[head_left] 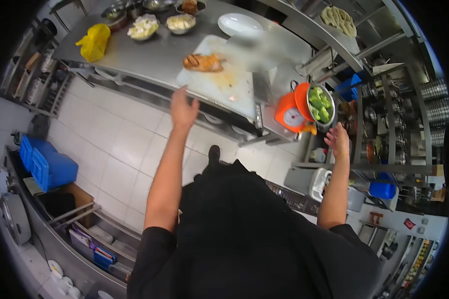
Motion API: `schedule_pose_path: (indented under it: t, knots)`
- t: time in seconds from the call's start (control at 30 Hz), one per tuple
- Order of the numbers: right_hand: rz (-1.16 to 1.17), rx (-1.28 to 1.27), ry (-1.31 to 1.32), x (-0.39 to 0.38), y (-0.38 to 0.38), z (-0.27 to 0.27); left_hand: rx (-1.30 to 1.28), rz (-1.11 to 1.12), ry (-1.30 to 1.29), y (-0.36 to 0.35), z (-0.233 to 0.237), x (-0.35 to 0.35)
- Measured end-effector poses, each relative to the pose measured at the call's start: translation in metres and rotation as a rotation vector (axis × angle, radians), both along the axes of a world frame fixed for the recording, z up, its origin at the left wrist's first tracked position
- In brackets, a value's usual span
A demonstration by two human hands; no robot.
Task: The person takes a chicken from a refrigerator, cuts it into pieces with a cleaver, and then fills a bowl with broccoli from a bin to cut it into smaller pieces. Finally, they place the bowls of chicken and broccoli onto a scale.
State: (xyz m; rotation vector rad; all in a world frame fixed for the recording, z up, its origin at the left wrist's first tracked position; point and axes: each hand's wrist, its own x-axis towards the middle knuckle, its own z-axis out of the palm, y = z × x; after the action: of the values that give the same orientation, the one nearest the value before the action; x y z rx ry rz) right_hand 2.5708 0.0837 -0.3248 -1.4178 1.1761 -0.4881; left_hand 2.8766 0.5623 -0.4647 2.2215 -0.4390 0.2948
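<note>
My left hand (184,110) hangs in front of the counter's edge, thumb and fingers apart, holding nothing. Above it lies a white cutting board (192,79) with a browned piece of cooked meat (203,63) and orange stains. My right hand (338,141) is just beside a metal bowl of broccoli (320,104), its fingers spread and nothing visible in them. That bowl rests on an orange kitchen scale (291,112) with a round dial, at the counter's right end. A flat metal blade (262,87), perhaps a cleaver, lies at the board's right edge.
Further back on the steel counter (184,10) are a yellow plastic bag (94,43), bowls of cut pale food (143,27), and a white oval plate (239,24). A rack of metalware (386,109) stands at right. Blue bins (52,167) sit at left.
</note>
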Motion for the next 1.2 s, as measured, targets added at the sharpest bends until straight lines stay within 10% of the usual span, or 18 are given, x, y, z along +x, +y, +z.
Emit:
schedule_pose_path:
  t: [0.27, 0.33, 0.57, 0.77, 1.03, 1.2]
  knots:
    - [0.125, -0.068, 0.093, 0.034, -0.013, -0.023, 0.820, -0.226, -0.081, -0.107, 0.027, 0.158]
    - [0.122, -0.084, 0.031, 0.041, -0.018, -0.025, 0.904, -0.450, 0.242, -0.114, 0.045, 0.187]
    - [0.261, -0.303, 0.034, 0.087, 0.004, 0.021, 0.993, -0.570, 0.165, -0.113, 0.053, 0.208]
    - [0.254, -0.007, -0.168, 0.211, 0.070, 0.019, 0.720, -0.563, 0.280, -0.095, 0.064, 0.210]
    - [-0.077, 0.228, -0.328, 0.367, -0.017, -0.151, -0.210, -0.677, 0.794, -0.022, 0.049, 0.254]
    - [-0.206, 0.322, -0.197, 0.388, -0.046, -0.193, -0.216, -0.810, 0.719, -0.005, 0.213, 0.245]
